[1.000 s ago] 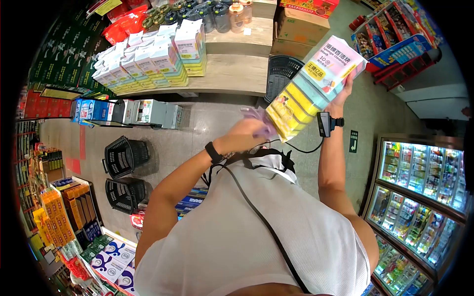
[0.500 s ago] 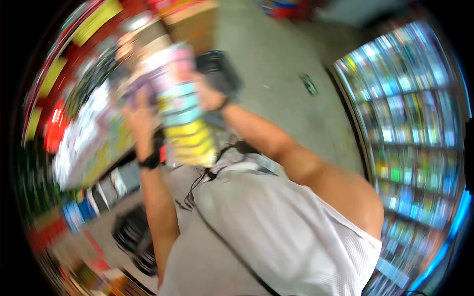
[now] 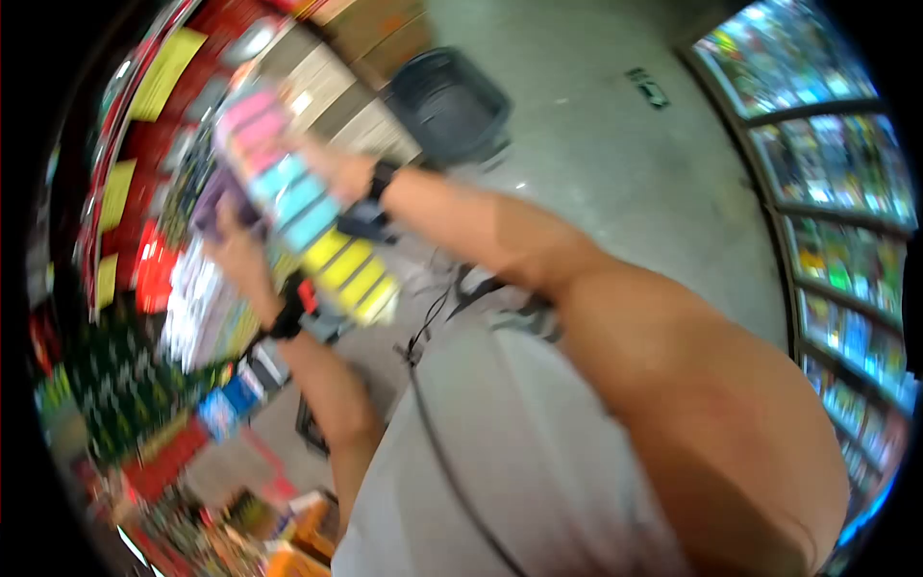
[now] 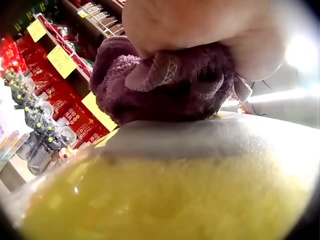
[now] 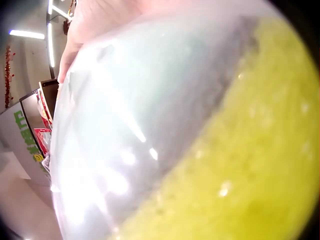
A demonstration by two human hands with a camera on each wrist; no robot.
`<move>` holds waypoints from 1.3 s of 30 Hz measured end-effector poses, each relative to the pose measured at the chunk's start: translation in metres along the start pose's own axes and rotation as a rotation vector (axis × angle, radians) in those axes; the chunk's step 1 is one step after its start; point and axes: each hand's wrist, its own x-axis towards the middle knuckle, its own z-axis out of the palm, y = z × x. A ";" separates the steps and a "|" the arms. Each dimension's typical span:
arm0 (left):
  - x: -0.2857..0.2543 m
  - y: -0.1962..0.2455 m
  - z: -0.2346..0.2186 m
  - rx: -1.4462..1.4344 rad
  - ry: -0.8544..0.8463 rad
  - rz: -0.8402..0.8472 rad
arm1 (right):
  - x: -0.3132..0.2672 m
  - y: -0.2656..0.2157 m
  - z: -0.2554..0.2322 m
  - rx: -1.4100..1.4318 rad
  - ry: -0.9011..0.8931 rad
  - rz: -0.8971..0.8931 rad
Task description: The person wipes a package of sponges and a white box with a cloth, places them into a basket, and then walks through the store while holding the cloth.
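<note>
Between both hands, right hand [image 3: 338, 171] seemingly grips sponge pack [image 3: 306, 213]; left hand [image 3: 234, 248] clutches purple cloth [image 4: 165, 85].

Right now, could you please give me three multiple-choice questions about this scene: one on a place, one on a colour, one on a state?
1. Where is the sponge pack?
A. on the floor
B. held up between both hands
C. in the basket

2. What colour is the cloth?
A. purple
B. white
C. orange

3. What is the left hand doing?
A. hanging idle
B. pressing the cloth against the pack
C. gripping the basket

Answers:
1 B, the head view shows the right hand and the left hand on it, in the air.
2 A, the left wrist view shows purple towelling.
3 B, the cloth sits bunched between hand and pack.
</note>
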 end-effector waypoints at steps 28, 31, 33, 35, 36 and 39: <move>-0.113 0.062 0.055 -0.773 0.056 -0.416 | -0.070 -0.012 -0.050 -0.839 0.491 -0.299; -0.110 0.065 0.051 -0.840 0.122 -0.355 | -0.086 -0.017 -0.050 -0.889 0.223 -0.132; -0.113 0.068 0.052 -0.857 0.067 -0.466 | -0.094 -0.012 -0.062 -0.869 0.224 -0.041; -0.117 0.064 0.062 -0.928 0.072 -0.433 | -0.101 0.000 -0.072 -0.770 0.233 0.009; -0.117 0.063 0.060 -0.927 0.079 -0.438 | -0.103 0.006 -0.075 -0.752 0.229 -0.041; -0.109 0.054 0.056 -0.805 0.060 -0.564 | -0.111 0.012 -0.085 -0.729 0.321 -0.017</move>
